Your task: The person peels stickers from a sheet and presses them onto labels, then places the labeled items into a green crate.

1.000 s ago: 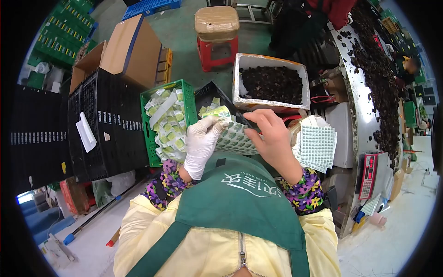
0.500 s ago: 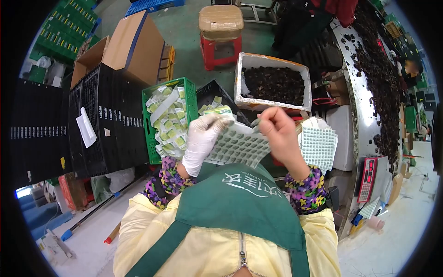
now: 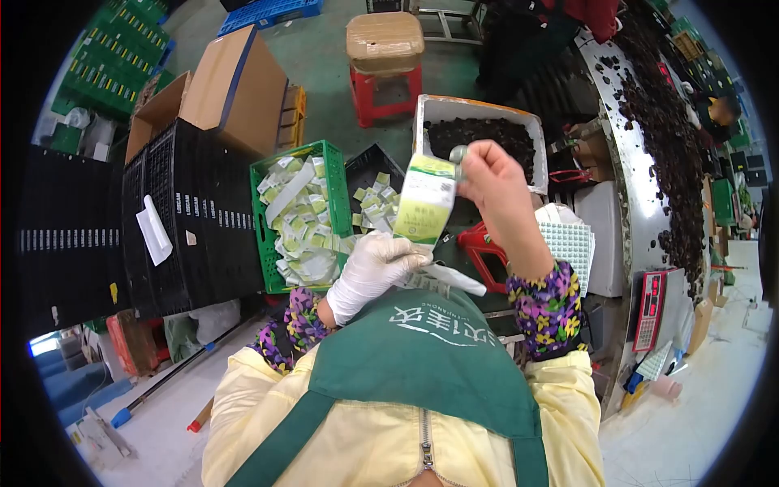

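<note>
A green and white printed packet (image 3: 425, 199) stands upright between my hands. My left hand (image 3: 372, 272), in a white glove, pinches its lower end, with the sticker sheet (image 3: 454, 278) curled beneath the fingers. My bare right hand (image 3: 497, 180) is at the packet's upper right edge, with a small round greenish sticker (image 3: 458, 154) at its fingertips. Left of my hands, a green crate (image 3: 342, 183) holds many similar packets (image 3: 296, 219). More small packets (image 3: 377, 203) lie in a black crate (image 3: 361, 162) behind my left hand.
A white foam box (image 3: 479, 105) of dark pieces stands ahead. Sticker sheets (image 3: 568, 243) lie right, near a red scale (image 3: 649, 310). Black crates (image 3: 187, 211), a carton (image 3: 235, 89) and a red stool (image 3: 385, 89) stand around. People (image 3: 718, 114) are at the right.
My right hand has risen from the sticker sheet to the packet's upper edge. The packet now stands upright and unfolded. My left hand has moved lower, and the sheet has dropped and curled.
</note>
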The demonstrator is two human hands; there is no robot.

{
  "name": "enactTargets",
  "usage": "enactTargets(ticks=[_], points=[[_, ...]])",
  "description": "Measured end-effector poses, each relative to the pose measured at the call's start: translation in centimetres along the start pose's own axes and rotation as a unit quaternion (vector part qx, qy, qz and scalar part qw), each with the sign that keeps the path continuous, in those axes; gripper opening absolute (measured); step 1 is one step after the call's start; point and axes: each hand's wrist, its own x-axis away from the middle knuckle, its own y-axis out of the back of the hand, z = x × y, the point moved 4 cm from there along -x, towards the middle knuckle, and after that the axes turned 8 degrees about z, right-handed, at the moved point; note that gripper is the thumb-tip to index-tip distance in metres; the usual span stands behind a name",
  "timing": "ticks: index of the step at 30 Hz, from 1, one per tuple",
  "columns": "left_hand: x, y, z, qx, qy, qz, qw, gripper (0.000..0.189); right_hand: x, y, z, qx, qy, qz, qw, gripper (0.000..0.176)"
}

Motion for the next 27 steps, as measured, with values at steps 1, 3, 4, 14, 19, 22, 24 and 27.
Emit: enactTargets(ticks=[1, 3, 4, 14, 19, 22, 24, 27], points=[[0.0, 0.1, 0.3, 0.001, 0.003, -0.004, 1.0, 0.013, 0.9, -0.2, -0.8, 0.04, -0.008, 0.009, 0.999, 0.009], [0.0, 0.4, 0.8, 0.016, -0.003, -0.055, 0.998, 0.013, 2.6, -1.2, -1.6, 0.109, -0.012, 0.044, 0.993, 0.011], [-0.1, 0.8, 0.4, 0.007, 0.018, -0.047, 0.999, 0.014, 3.2, -1.4, -2.2, 0.143, -0.028, 0.053, 0.988, 0.012], [-0.6, 0.2, 0.7, -0.003, -0.07, -0.08, 0.994, 0.016, 4.1, -2.2, -2.4, 0.428, -0.082, 0.016, 0.9, 0.025], [-0.7, -0.1, -0.1, -0.068, -0.143, -0.05, 0.986, 0.015, 2.9, -1.1, -3.9, 0.112, -0.113, 0.087, 0.983, 0.019], [-0.3, -0.5, -0.3, -0.086, -0.114, -0.023, 0.99, 0.013, 1.5, -0.8, -2.5, -0.03, -0.089, 0.041, 0.995, 0.021], [-0.2, -1.2, 0.4, -0.063, -0.043, 0.046, 0.996, 0.014, 1.3, -0.4, -2.8, -0.038, -0.083, 0.017, 0.996, 0.022], [-0.3, -1.1, 0.2, 0.055, -0.022, 0.068, 0.996, 0.01, 1.6, 0.5, -3.5, -0.019, -0.069, -0.007, 0.997, 0.023]])
